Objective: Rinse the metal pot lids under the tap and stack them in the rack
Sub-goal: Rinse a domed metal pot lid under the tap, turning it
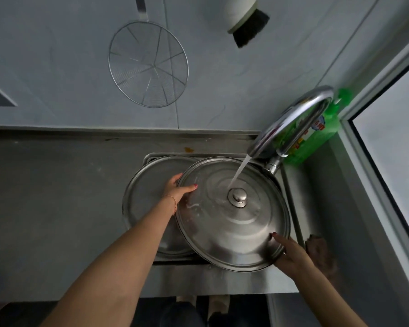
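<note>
A large metal pot lid (pixel 222 223) with a round knob (pixel 238 197) is held over the sink, top side up. Water from the curved tap (pixel 291 123) falls on it just beside the knob. My left hand (pixel 175 188) grips the lid's left rim, thumb on top. My right hand (pixel 291 252) holds the lower right rim, thumb on the lid's surface. A second metal lid (pixel 149 185) lies beneath it in the sink, partly covered.
A green detergent bottle (pixel 316 133) stands behind the tap. A wire skimmer (pixel 148 64) and a brush (pixel 246 20) hang on the tiled wall. Grey counter (pixel 57 197) lies to the left. A brown scrubber (pixel 320 251) sits right of the sink. A window frame (pixel 373 161) runs along the right.
</note>
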